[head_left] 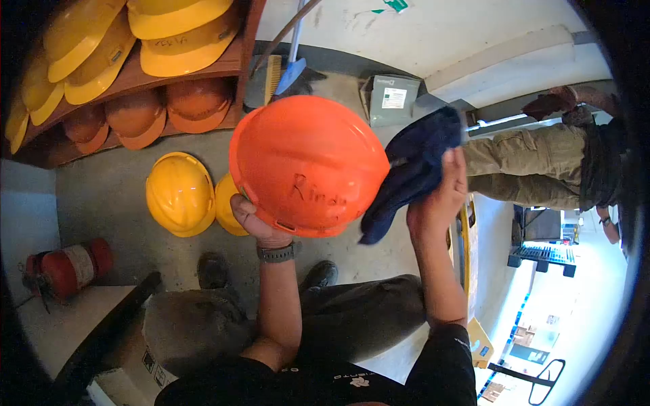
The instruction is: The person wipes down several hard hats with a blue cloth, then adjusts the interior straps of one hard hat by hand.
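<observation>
An orange hard hat (308, 162) with dark handwriting on its shell is held up by my left hand (261, 223). The fingers of that hand go behind its lower left edge, with the thumb showing at the rim. A dark blue cloth (416, 166) hangs from my right hand (440, 196), whose fingers are closed on it at the right of the hat. The cloth's left part is close to the hat's right tip; whether they touch is unclear. A watch is on my left wrist.
Yellow hard hats (181, 194) lie on the floor. A shelf (145, 80) at upper left holds several yellow and orange ones. A fire extinguisher (71, 269) lies at lower left. A grey box (393, 100) and a blue brush (291, 76) are behind. Another person (535, 166) stands at right.
</observation>
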### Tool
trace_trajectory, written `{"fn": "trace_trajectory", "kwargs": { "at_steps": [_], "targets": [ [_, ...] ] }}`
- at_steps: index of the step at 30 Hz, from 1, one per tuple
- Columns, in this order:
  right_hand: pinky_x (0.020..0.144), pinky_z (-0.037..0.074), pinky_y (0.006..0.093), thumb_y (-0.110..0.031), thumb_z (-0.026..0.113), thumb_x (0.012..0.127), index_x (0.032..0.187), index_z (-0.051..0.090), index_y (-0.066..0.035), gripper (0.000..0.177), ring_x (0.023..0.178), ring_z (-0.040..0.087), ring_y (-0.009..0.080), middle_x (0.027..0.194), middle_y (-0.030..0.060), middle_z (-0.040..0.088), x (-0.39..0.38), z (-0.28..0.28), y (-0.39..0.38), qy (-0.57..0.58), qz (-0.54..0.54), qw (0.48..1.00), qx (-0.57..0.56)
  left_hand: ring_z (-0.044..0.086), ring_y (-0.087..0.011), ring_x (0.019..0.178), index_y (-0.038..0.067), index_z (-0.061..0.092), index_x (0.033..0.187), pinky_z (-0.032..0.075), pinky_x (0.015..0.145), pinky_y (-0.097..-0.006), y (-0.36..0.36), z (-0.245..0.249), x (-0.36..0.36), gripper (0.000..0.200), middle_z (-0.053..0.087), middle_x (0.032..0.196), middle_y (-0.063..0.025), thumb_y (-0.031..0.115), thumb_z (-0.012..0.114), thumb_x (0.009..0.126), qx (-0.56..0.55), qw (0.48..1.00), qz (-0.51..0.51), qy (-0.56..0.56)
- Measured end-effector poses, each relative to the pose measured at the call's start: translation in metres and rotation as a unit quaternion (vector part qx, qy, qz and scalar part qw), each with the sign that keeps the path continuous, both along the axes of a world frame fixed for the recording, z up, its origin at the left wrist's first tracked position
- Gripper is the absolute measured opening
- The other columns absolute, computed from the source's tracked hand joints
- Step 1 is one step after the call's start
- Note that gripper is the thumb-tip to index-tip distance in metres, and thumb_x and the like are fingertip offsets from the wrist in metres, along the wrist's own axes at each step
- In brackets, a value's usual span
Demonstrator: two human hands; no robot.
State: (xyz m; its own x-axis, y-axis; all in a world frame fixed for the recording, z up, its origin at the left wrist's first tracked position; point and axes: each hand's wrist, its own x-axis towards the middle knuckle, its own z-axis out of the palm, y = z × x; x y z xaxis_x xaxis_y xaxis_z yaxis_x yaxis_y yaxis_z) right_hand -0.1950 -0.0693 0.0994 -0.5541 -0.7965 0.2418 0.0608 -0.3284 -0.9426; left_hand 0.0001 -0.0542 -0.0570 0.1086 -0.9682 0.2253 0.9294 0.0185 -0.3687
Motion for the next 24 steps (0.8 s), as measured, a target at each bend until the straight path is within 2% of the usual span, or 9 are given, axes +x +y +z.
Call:
{"fn": "trace_trajectory", "kwargs": {
  "at_steps": [1,3,4,5,11,15,18,20,24],
  "targets": [
    [0.084,0.054,0.0334,-0.018,0.061,0.098,0.124,0.062,0.006,0.035,0.096,0.068,0.0197,0.110,0.0122,0.070,0.004,0.013,0.003,-0.021,0.033,0.998,-0.039,0.049,-0.0377,0.131,0.006,0.050,0.139,0.038,0.112,-0.0569,0.003,-0.004,-0.003,0.071,0.052,0.144,-0.0134,0.026,0.056,0.071,0.000,1.000,-0.005,0.004],
    [0.092,0.051,0.0416,-0.022,0.061,0.097,0.126,0.060,0.004,0.039,0.108,0.066,0.0293,0.116,0.0166,0.068,-0.010,0.009,0.017,0.136,0.172,0.976,0.013,0.048,-0.0382,0.132,0.003,0.047,0.140,0.038,0.112,-0.0553,0.010,-0.015,-0.009,0.080,0.052,0.144,-0.0153,0.020,0.056,0.062,0.055,0.995,-0.050,-0.060],
    [0.096,0.048,0.0452,-0.023,0.062,0.095,0.126,0.060,0.004,0.041,0.115,0.062,0.0344,0.120,0.0189,0.066,-0.004,0.010,0.010,0.426,0.194,0.881,-0.067,0.048,-0.0382,0.132,0.003,0.047,0.140,0.038,0.112,-0.0553,0.012,-0.014,-0.012,0.080,0.052,0.144,-0.0153,0.020,0.056,0.062,0.052,0.995,-0.060,-0.060],
    [0.101,0.045,0.0487,-0.024,0.063,0.093,0.126,0.059,0.004,0.044,0.122,0.058,0.0395,0.124,0.0212,0.063,0.006,0.009,0.001,0.672,0.196,0.701,-0.136,0.049,-0.0375,0.131,0.003,0.048,0.140,0.041,0.110,-0.0543,0.013,-0.012,-0.013,0.080,0.053,0.142,-0.0150,0.016,0.055,0.061,0.050,0.991,-0.074,-0.096],
    [0.107,0.039,0.0525,-0.022,0.063,0.091,0.124,0.060,0.004,0.042,0.130,0.050,0.0450,0.133,0.0220,0.058,0.020,0.004,0.003,0.592,0.240,0.764,-0.091,0.061,-0.0311,0.117,0.000,0.050,0.136,0.049,0.103,-0.0457,0.017,0.023,0.007,0.085,0.063,0.128,-0.0138,0.002,0.065,0.053,0.051,0.944,-0.125,-0.299],
    [0.109,0.037,0.0502,-0.019,0.063,0.091,0.125,0.059,0.004,0.041,0.130,0.049,0.0442,0.134,0.0236,0.057,0.022,0.014,-0.003,0.608,0.284,0.738,-0.074,0.067,-0.0225,0.104,-0.001,0.054,0.131,0.051,0.095,-0.0369,0.020,0.025,0.005,0.085,0.068,0.117,-0.0094,-0.005,0.073,0.048,0.058,0.892,-0.152,-0.422],
    [0.111,0.036,0.0445,-0.018,0.062,0.094,0.129,0.058,0.005,0.042,0.131,0.051,0.0381,0.135,0.0234,0.057,0.007,0.002,-0.009,0.530,0.360,0.766,0.047,0.067,-0.0206,0.099,-0.001,0.062,0.120,0.051,0.089,-0.0345,0.020,0.015,0.011,0.072,0.070,0.109,-0.0088,-0.002,0.076,0.050,0.019,0.858,-0.195,-0.474],
    [0.111,0.036,0.0376,-0.018,0.060,0.097,0.132,0.057,0.005,0.043,0.129,0.053,0.0283,0.135,0.0198,0.059,-0.015,-0.024,-0.015,0.304,0.394,0.856,0.141,0.067,-0.0205,0.098,-0.001,0.064,0.117,0.051,0.088,-0.0340,0.023,0.009,0.013,0.068,0.070,0.107,-0.0090,-0.001,0.076,0.050,0.016,0.842,-0.226,-0.489],
    [0.104,0.041,0.0286,-0.019,0.056,0.100,0.134,0.058,0.004,0.041,0.116,0.058,0.0152,0.129,0.0093,0.064,-0.029,-0.021,-0.018,0.172,0.408,0.865,0.236,0.066,-0.0209,0.094,-0.002,0.066,0.112,0.052,0.086,-0.0352,0.027,0.015,0.008,0.062,0.071,0.101,-0.0088,0.001,0.076,0.051,0.017,0.881,-0.205,-0.427]
  ]
}}
